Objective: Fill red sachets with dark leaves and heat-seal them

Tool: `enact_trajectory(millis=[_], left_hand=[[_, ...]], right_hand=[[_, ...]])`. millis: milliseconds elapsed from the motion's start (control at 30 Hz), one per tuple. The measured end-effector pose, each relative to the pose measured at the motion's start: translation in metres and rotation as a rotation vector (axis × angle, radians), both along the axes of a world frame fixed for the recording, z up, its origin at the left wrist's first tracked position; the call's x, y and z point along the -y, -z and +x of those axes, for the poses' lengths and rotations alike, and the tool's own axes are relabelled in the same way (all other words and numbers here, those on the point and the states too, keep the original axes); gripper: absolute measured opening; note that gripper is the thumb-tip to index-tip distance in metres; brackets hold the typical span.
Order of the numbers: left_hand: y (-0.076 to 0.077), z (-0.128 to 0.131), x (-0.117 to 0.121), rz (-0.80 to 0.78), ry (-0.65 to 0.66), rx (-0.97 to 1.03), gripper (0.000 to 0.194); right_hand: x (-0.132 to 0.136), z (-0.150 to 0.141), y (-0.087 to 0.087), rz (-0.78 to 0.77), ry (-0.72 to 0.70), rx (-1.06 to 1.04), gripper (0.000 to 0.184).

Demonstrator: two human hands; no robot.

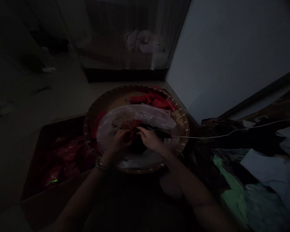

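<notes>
In dim light, my left hand (121,138) closes its fingers on a red packet (133,124) over the middle of a round woven tray. My right hand (149,138) is closed beside it, fingertips by the packet's edge. It grips a slim black corded tool (161,132), which points to the right; its kind is too dark to make out. A pale cord (195,137) runs from the tool's end. Below both hands spreads a clear plastic sheet or bag (106,129) with small dark bits. Dark shadow hides what lies right under my fingers.
The woven tray (185,124) holds several red packets (159,102) at its far right rim. An open box (30,170) with red shiny packets (67,151) stands at the left. At right lie piled clothes (263,164), beneath a pale wall (232,54). A glass-fronted cabinet (125,42) stands behind.
</notes>
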State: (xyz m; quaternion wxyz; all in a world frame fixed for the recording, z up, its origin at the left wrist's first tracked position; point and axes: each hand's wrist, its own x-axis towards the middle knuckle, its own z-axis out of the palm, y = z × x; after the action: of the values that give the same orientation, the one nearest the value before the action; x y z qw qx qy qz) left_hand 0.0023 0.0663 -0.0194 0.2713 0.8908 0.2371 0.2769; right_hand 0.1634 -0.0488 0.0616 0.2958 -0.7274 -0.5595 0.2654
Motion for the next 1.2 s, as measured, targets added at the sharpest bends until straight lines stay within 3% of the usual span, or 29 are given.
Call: enact_trajectory(millis=[167, 400, 600, 700, 833, 933, 1067, 1200], left_hand=[[-0.004, -0.001, 0.002, -0.034, 0.028, -0.011, 0.039], [-0.002, -0.001, 0.004, -0.023, 0.02, 0.028, 0.035], [-0.003, 0.0, 0.001, -0.013, 0.033, 0.012, 0.036], [-0.001, 0.0, 0.0, 0.004, 0.038, -0.008, 0.037], [0.002, 0.0, 0.001, 0.005, 0.03, -0.025, 0.045], [0.001, 0.001, 0.003, 0.004, 0.03, -0.13, 0.058], [0.0, 0.001, 0.002, 0.004, 0.012, -0.325, 0.052], [0.005, 0.0, -0.003, -0.054, 0.026, -0.336, 0.038]], right_hand=[[-0.002, -0.007, 0.004, -0.041, -0.134, 0.214, 0.047], [-0.003, -0.001, 0.016, 0.113, -0.079, 0.07, 0.055], [-0.003, 0.005, 0.026, 0.098, -0.133, 0.1, 0.027], [-0.003, 0.007, 0.024, 0.108, -0.103, 0.123, 0.028], [-0.001, 0.017, 0.027, -0.021, -0.137, 0.146, 0.023], [0.005, 0.02, 0.033, -0.17, -0.257, 0.181, 0.021], [0.011, 0.008, 0.042, -0.175, -0.389, 0.274, 0.041], [0.013, -0.008, 0.048, -0.199, -0.448, 0.495, 0.062]])
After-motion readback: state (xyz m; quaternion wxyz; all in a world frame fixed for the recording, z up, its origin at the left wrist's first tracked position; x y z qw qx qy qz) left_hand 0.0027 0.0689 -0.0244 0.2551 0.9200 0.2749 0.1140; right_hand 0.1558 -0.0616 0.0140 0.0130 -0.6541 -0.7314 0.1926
